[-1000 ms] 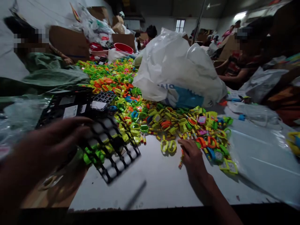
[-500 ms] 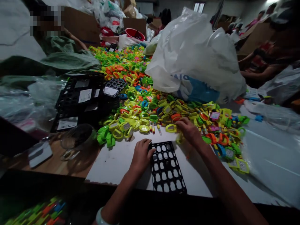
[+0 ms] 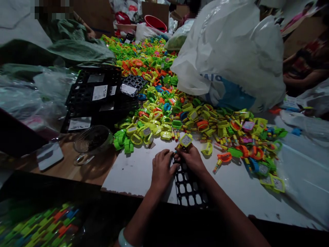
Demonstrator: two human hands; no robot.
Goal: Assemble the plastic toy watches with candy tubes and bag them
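Observation:
A black grid tray (image 3: pixel 189 187) lies on the white board (image 3: pixel 138 171) in front of me, its far end partly hidden by my hands. My right hand (image 3: pixel 191 158) is closed on a yellow toy watch (image 3: pixel 185 140) at the tray's far end, its square face turned up. My left hand (image 3: pixel 162 168) rests at the tray's far left corner, its fingers bent near the right hand's fingertips; whether it holds anything is hidden. Just beyond lies a large heap of toy watches (image 3: pixel 154 120), mostly yellow and green, with small candy-filled tubes among them.
Stacked black trays (image 3: pixel 89 99) and a clear glass bowl (image 3: pixel 93 140) are at left. A big white plastic bag (image 3: pixel 228 51) stands on the heap. People sit at the far left and right. A red basin (image 3: pixel 155 23) is behind. More watches (image 3: pixel 48 226) lie low at left.
My right hand has moved left from the heap's edge to the tray's far end, bringing a yellow watch. My left hand stays by the tray's corner. The whole view has shifted.

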